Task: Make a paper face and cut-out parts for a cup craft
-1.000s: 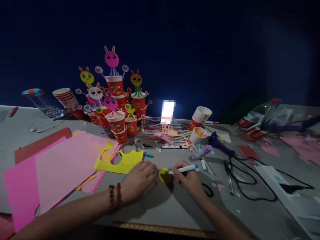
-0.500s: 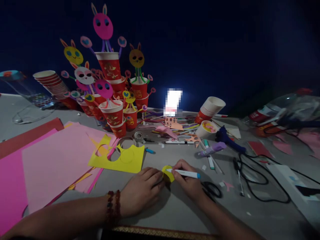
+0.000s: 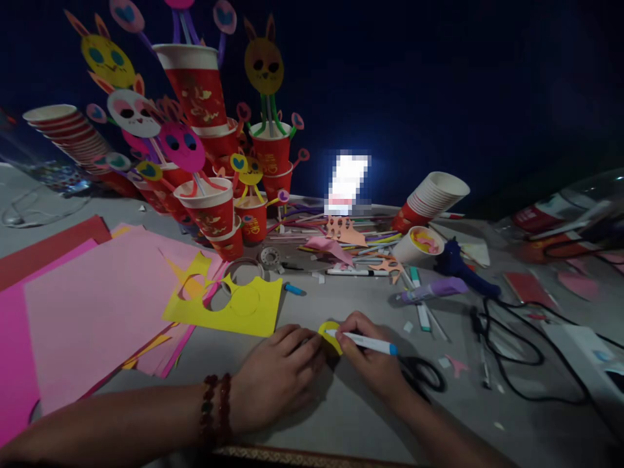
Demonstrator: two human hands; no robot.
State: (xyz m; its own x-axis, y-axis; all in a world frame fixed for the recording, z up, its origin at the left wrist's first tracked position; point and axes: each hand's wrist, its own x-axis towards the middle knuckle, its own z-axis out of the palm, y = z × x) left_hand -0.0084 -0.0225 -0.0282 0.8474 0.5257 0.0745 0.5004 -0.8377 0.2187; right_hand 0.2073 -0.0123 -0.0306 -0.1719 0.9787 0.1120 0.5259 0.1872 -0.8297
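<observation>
My right hand is closed round a white marker with a blue end. The marker's tip rests on a small yellow paper circle on the table. My left hand has its fingers curled, with the fingertips at the circle's left edge, holding it; they partly hide it. To the left lies a yellow sheet with round cut-outs and one drawn circle. A blue marker cap sits just beyond that sheet. Black-handled scissors lie beside my right hand, partly covered.
Red paper cups with paper animal figures stand at the back left. Pink paper sheets spread on the left. A glue gun, its black cord, a purple glue stick and stacked cups are on the right.
The view has shifted, so the background things sit higher and farther apart. Both hands stay in place at the circle, the marker's tip still on it.
</observation>
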